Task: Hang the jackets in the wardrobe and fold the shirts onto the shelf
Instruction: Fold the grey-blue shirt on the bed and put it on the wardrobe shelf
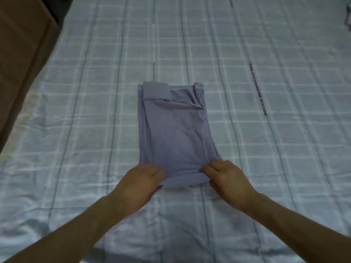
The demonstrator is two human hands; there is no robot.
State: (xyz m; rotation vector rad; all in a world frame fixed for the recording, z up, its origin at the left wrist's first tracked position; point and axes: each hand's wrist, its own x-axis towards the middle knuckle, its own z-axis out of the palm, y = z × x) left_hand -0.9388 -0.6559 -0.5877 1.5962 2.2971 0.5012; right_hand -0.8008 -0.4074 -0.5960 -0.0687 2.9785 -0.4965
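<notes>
The shirt [173, 130] was being folded on the bed [266, 149]; its near hem was pinched by the left hand [140, 182] and right hand [228, 177], probably to be carried toward the collar.

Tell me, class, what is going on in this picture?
A person is folding a shirt on a bed with a checked sheet. The shirt lies flat, already folded into a narrow strip. The left hand and right hand each grip a corner of its near edge, likely about to fold it up and away. No jackets, wardrobe or shelf are in view.
</notes>
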